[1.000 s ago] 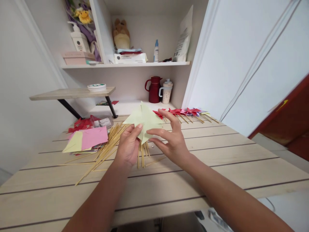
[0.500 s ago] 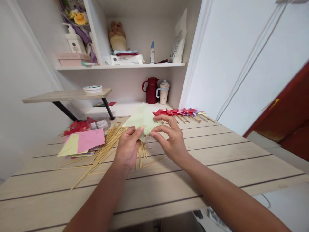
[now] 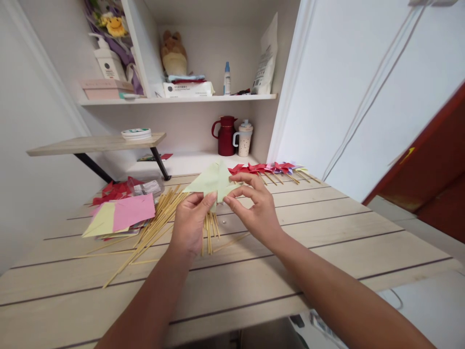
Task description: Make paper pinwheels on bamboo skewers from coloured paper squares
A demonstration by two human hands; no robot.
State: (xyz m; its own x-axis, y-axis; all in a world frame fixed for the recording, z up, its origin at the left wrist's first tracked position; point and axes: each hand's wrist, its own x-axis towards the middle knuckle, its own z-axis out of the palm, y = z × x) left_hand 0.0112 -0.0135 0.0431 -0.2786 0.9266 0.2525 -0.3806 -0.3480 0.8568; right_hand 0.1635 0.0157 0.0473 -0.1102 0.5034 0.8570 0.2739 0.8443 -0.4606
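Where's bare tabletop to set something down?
Free: pale wood-plank tabletop right of the right hand, in front of the red, pink and purple paper pinwheels; also the front strip between the forearms. Crowded: left, with pink and yellow paper sheets and tan wooden sticks; centre, more sticks near the pale-green folded paper.

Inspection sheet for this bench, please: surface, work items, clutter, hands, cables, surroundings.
Surface: table, pale planks, dark seams.
Work items: green paper, folded, held above the table; sticks, loose, mostly at left.
Clutter: pink sheet on a paper stack; clear plastic box behind it; pinwheels along the far right.
Left hand: grips green paper.
Right hand: fingertips at the paper's edge; pinch unclear.
Cables: run down right wall.
Surroundings: shelf; red jug and cup below it.
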